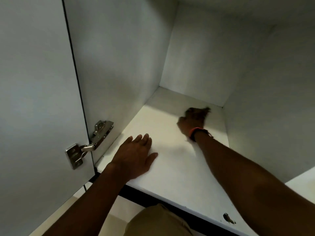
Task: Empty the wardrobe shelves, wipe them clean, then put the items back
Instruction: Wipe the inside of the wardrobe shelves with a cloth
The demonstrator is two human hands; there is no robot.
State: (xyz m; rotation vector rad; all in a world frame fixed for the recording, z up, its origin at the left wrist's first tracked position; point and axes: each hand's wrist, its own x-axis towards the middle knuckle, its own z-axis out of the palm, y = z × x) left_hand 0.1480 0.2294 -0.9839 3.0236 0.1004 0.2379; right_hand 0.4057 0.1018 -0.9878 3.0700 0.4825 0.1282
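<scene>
1. Flat on the white shelf (170, 176), near its front edge: the left hand (136, 155), open, palm down, fingers straight and close together, thumb spread to the side, nothing held.
2. Deeper in, well beyond and to the right of that hand: the right hand (192, 121), close to the rear right corner, knuckles up, fingers seemingly bent down toward the board.
3. Heavily blurred, with a dark ragged smear at its fingertips that is too smeared to name; impossible to tell how far closed, or whether gripping anything.
4. Round the right wrist, just behind the hand: a red-orange and dark wristband (196, 132).
5. Under both hands and in the stretch between them: the same white shelf board, touching the left palm.
6. Just left of the left hand: a metal hinge (88, 143), joining the open door (34, 99) to the side wall (110, 65); door further left still.
7. Just beyond the right hand: the back wall (196, 65).
8. Below the right forearm, at the shelf's front edge and far nearer than either hand: a small dark chip (228, 218).
9. Under the shelf edge, between the two forearms: tan fabric (158, 222).
</scene>
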